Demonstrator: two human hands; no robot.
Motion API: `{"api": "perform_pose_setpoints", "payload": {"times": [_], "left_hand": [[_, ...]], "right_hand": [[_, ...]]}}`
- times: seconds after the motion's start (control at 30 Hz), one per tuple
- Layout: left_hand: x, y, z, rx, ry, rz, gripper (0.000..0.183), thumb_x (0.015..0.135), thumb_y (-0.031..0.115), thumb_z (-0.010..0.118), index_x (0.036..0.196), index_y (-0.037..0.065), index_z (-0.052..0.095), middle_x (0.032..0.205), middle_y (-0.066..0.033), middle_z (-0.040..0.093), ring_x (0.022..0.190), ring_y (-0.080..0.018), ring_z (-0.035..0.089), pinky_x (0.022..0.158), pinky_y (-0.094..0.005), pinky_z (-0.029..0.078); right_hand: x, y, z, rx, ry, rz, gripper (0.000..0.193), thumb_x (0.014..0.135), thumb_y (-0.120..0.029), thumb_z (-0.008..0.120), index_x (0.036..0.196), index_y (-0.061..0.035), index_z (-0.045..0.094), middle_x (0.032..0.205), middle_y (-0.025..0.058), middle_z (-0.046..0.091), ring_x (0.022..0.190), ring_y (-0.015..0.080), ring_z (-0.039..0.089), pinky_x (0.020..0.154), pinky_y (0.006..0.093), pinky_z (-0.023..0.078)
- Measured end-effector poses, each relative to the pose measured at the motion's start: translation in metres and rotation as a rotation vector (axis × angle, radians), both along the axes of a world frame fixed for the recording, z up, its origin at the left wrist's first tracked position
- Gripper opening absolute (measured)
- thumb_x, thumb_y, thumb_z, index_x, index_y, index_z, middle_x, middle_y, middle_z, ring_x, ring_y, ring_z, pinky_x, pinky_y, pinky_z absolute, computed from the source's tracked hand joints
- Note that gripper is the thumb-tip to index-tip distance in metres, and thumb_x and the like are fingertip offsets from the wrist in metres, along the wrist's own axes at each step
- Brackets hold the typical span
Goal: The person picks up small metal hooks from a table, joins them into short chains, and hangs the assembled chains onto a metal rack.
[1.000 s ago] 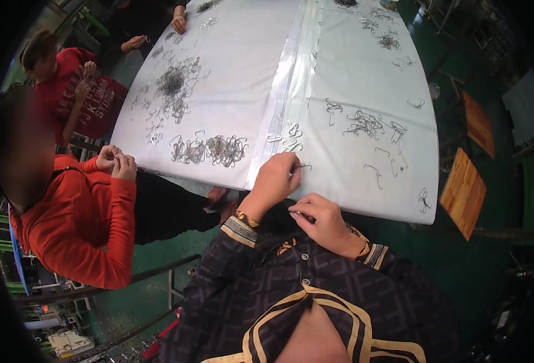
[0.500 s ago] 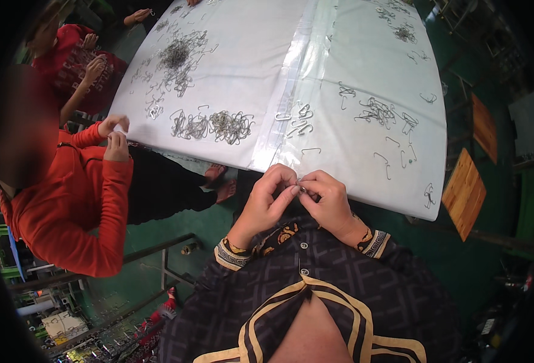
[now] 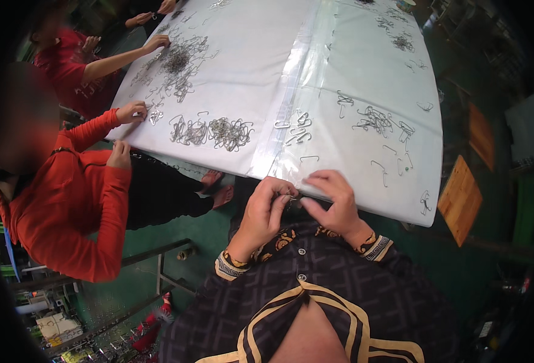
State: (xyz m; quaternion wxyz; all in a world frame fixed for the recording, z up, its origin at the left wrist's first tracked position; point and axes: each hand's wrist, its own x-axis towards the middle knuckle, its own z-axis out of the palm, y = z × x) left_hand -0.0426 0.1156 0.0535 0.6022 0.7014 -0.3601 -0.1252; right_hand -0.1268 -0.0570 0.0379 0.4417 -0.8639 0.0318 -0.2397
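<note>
Here's the left hand (image 3: pixel 264 209), thumb and forefinger pinched together around a small metal piece (image 3: pixel 292 198), most of it hidden by the fingers, so its full shape I can't tell. Just beside it the right hand (image 3: pixel 338 202) is spread, thumb well apart from the fingers, with nothing visible in its grasp. The pinch looks like a way to steady so small a part, leaving the right hand free to work close by. Both hands are at the near edge of the white-covered table (image 3: pixel 261 60), probably for an easy reach and a clear view downward. Just beyond them lies a single bent wire hook (image 3: pixel 309 158), and past that a loose cluster of silver hooks (image 3: pixel 303 121), sitting apart from the rest, perhaps to keep them from mixing. Off to the left of the hands there's a tangled wire pile (image 3: pixel 223 129), denser than anything to the right, where a scattered wire group (image 3: pixel 376 119) spreads out, apparently within arm's reach. Farther left, a co-worker in an orange-red hoodie (image 3: pixel 67 199) has one hand over the table's edge, near a few shiny pieces (image 3: pixel 155 116).
</note>
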Motion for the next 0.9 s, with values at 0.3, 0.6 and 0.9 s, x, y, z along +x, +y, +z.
{"api": "perform_pose_setpoints", "payload": {"times": [0.3, 0.6, 0.9], "left_hand": [[0.002, 0.005, -0.001, -0.042, 0.009, 0.041, 0.01, 0.091, -0.007, 0.05, 0.096, 0.001, 0.049, 0.093, -0.0127, 0.061, 0.084, -0.0194, 0.059, 0.079, -0.0283, 0.047], [0.004, 0.004, 0.004, -0.063, 0.002, 0.015, 0.008, 0.092, -0.007, 0.049, 0.096, 0.001, 0.048, 0.094, -0.0134, 0.061, 0.086, -0.0188, 0.059, 0.081, -0.0284, 0.047], [0.002, 0.006, 0.0, -0.055, -0.004, 0.037, 0.009, 0.091, -0.006, 0.051, 0.097, 0.001, 0.049, 0.094, -0.0132, 0.061, 0.084, -0.0194, 0.06, 0.079, -0.0288, 0.047]], "right_hand": [[-0.05, -0.153, -0.064, -0.418, 0.357, -0.928, 0.067, 0.095, -0.047, 0.053, 0.142, -0.0012, 0.041, 0.148, 0.0246, 0.036, 0.142, 0.0388, 0.026, 0.115, 0.056, 0.014], [-0.011, -0.171, -0.067, -0.345, 0.59, -0.882, 0.079, 0.096, -0.058, 0.041, 0.15, -0.0008, 0.027, 0.156, 0.0243, 0.023, 0.147, 0.0374, 0.015, 0.117, 0.0552, 0.005], [0.07, -0.127, -0.063, -0.514, 0.581, -0.49, 0.08, 0.095, -0.06, 0.042, 0.149, -0.0017, 0.031, 0.156, 0.0218, 0.024, 0.147, 0.0367, 0.015, 0.117, 0.0549, 0.008]]}}
